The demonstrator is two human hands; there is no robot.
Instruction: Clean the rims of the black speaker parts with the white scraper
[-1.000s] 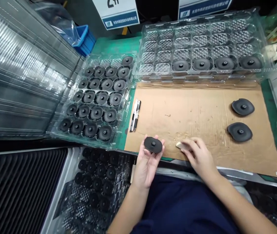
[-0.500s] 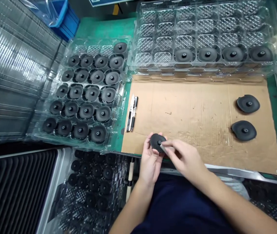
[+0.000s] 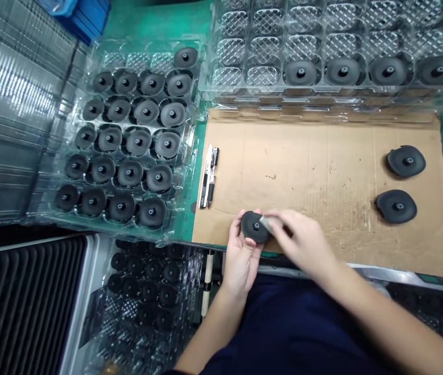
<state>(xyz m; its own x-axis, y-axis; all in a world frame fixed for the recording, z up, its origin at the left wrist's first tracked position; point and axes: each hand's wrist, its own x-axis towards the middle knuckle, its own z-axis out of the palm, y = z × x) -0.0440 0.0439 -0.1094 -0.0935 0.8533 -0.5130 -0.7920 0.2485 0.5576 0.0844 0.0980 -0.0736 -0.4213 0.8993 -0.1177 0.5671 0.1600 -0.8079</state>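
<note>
My left hand (image 3: 240,260) holds a black round disc part (image 3: 253,227) with a small hub in its middle, just over the near edge of the cardboard sheet (image 3: 323,172). My right hand (image 3: 303,242) grips a small pale block (image 3: 271,223) and presses it against the disc's right side. Two more black disc parts (image 3: 405,161) (image 3: 396,206) lie loose on the cardboard at the right.
A clear tray (image 3: 190,140) at the left holds several black discs. Another clear tray (image 3: 362,94) along the back has a few discs in its near row. Pens (image 3: 209,176) lie beside the cardboard. Stacked trays (image 3: 10,104) stand at the far left, more discs (image 3: 147,281) below.
My right hand picked the pale block off the cardboard and brought it left onto the disc held in my left hand. The view has tilted downward.
</note>
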